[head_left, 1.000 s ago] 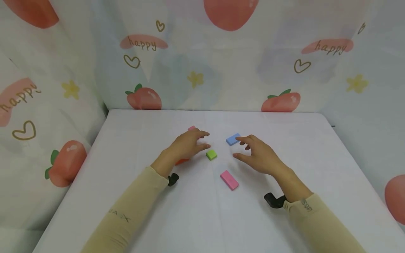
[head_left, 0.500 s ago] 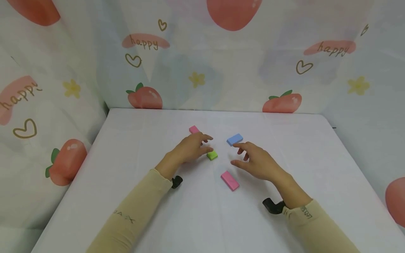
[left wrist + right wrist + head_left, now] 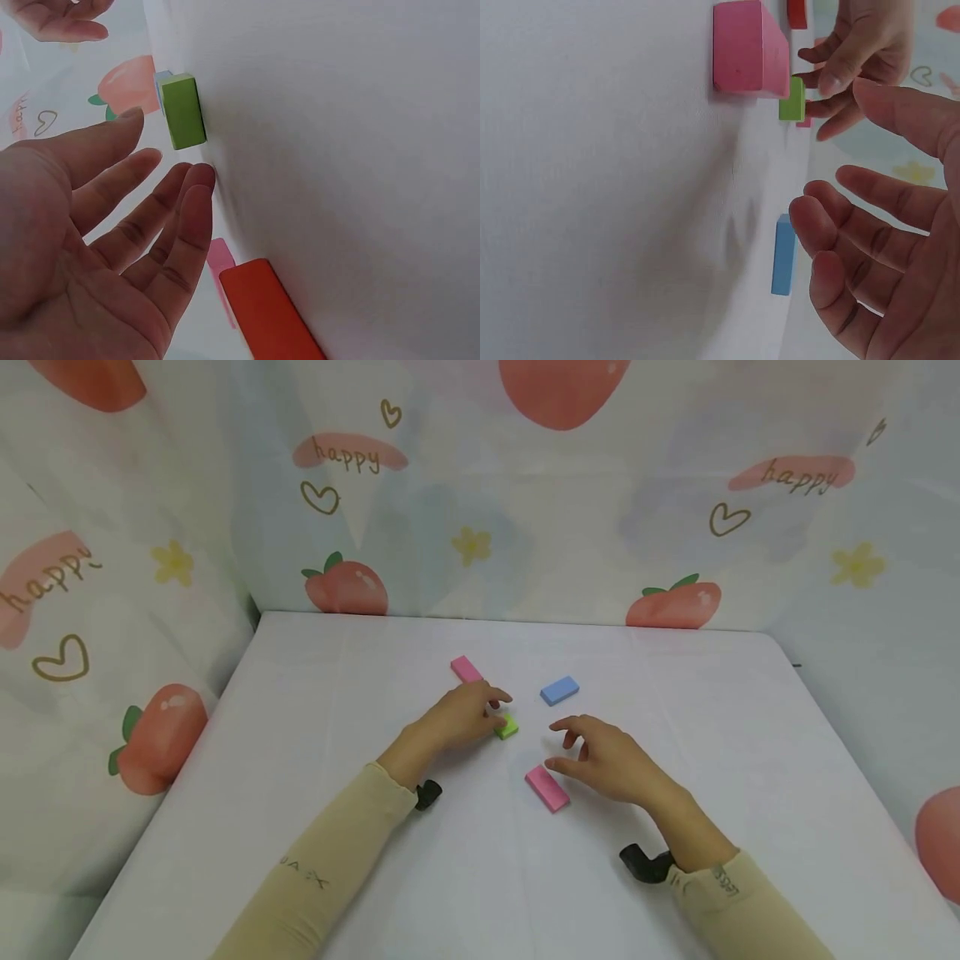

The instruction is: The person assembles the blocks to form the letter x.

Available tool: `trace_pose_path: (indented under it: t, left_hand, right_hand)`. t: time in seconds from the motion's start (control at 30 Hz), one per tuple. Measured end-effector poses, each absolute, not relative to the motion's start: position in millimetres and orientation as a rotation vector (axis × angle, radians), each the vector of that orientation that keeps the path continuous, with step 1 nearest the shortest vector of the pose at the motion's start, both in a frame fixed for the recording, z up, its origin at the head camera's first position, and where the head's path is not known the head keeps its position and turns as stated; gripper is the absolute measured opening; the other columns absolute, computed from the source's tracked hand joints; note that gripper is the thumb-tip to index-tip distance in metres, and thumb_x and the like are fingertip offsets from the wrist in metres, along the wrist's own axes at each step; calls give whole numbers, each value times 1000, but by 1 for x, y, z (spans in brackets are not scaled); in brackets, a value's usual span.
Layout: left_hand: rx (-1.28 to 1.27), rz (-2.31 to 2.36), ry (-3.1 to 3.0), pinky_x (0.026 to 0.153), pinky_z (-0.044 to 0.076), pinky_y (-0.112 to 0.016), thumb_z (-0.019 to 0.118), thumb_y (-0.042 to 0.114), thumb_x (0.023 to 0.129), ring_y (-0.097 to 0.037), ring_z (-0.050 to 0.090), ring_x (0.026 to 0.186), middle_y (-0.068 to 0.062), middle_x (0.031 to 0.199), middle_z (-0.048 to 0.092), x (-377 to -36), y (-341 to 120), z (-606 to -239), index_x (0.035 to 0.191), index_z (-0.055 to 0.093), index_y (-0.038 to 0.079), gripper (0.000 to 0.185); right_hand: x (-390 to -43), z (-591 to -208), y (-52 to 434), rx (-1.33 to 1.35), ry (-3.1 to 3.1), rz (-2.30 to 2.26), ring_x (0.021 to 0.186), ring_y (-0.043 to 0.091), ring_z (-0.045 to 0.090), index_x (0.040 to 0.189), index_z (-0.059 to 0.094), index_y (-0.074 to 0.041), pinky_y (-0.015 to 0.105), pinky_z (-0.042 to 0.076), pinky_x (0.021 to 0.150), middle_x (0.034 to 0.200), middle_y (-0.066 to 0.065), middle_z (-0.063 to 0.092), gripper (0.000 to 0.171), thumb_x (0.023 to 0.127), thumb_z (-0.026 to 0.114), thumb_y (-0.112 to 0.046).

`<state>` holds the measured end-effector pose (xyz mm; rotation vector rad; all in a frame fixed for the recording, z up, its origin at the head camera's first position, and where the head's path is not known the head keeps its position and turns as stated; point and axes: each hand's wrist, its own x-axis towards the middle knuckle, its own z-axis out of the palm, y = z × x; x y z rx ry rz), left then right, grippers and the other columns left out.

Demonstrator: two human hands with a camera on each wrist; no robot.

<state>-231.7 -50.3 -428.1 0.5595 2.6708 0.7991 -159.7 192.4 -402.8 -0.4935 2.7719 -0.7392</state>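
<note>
**2 open hands hover among small coloured blocks**

On a white table [image 3: 300, 710] lie 5 small blocks. The left hand [image 3: 459, 718] reaches over the middle of the table, palm down, with its fingers relaxed and only loosely spread. Its fingertips [image 3: 196, 180] sit just beside the green block [image 3: 507, 727]. The left wrist view shows a small gap between them and the block, so they hold nothing. In that same view an orange block [image 3: 270, 311] lies flat on the table beneath the palm, close to the wrist, and the head view hides it under the hand.

The right hand [image 3: 606, 760] hangs over the table a little nearer the person, its fingers spread wide and gently bent, gripping nothing. Its thumb side is just beside the near pink block [image 3: 547, 788], which lies at a slant in front of the green one. Whether the thumb touches that block cannot be told. The right wrist view shows the same pink block [image 3: 746, 49] at the top and the palm empty.

A blue block [image 3: 559, 690] rests beyond the right hand, apart from its fingertips. A second pink block [image 3: 467, 669] lies farther back, beyond the left hand and clear of it.

Both forearms wear beige sleeves [image 3: 330, 852]. A curtain printed with strawberries [image 3: 345, 589] surrounds the table on 3 sides.
</note>
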Motion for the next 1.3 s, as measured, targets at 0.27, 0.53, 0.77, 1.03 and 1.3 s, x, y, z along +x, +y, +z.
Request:
trace_pose_path:
  t: [0.27, 0.53, 0.77, 1.03, 1.3]
  left_hand:
    - [559, 776, 2676, 93, 49, -34, 66, 29, 92, -13, 58, 102, 3, 112, 62, -234, -48, -434, 130, 62, 24, 38]
    - [607, 776, 2670, 89, 48, -31, 64, 24, 93, -12, 58, 99, 1, 110, 62, -232, -45, -435, 126, 66, 24, 33]
    - [590, 796, 2674, 86, 47, -29, 64, 25, 93, -12, 58, 97, 3, 107, 61, -230, -44, -439, 123, 67, 26, 31]
    - [526, 844, 2670, 86, 48, -28, 65, 28, 93, -11, 58, 95, 6, 105, 60, -226, -45, -442, 124, 66, 27, 32]
    - [481, 921, 2688, 82, 46, -27, 65, 27, 93, -11, 55, 91, 7, 102, 59, -222, -45, -445, 124, 67, 26, 31]
  right_hand:
    - [-153, -408, 191, -523, 2738, -747, 80, 12, 56, 123, 60, -15, 32, 45, 74, 100, 3, 63, 44, 86, 71, -36]
    - [-148, -415, 187, -461, 2714, -703, 81, 13, 54, 119, 62, -18, 32, 45, 75, 95, -2, 62, 42, 84, 73, -38]
    - [-145, -420, 180, -469, 2722, -654, 77, 12, 53, 116, 62, -16, 30, 43, 70, 90, -3, 60, 47, 78, 77, -41]
    - [-141, -422, 173, -471, 2715, -635, 73, 11, 50, 113, 62, -17, 27, 42, 66, 86, -4, 56, 44, 78, 79, -37]
    - [-141, -423, 168, -405, 2744, -592, 70, 12, 49, 106, 64, -13, 28, 41, 63, 80, -4, 54, 38, 77, 79, -33]
